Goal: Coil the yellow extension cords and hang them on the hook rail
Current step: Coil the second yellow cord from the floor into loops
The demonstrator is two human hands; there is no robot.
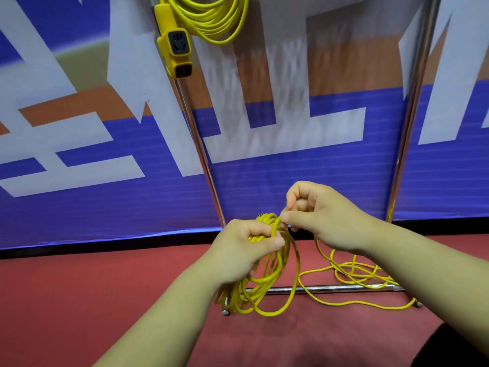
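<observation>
Left hand [251,242] is gripping the coil [267,218] while right hand [317,215] is pinching another loop on, the loose cord [349,271] looking due for gathering next.

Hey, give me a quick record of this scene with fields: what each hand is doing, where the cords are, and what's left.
left: left hand grips the cord coil at its top, loops hanging down
right: right hand pinches a strand at the coil's top
floor: loose cord trails over the red floor and base bar
done: hung coil with socket block
left: loose cord uncoiled, held coil unhung
</observation>
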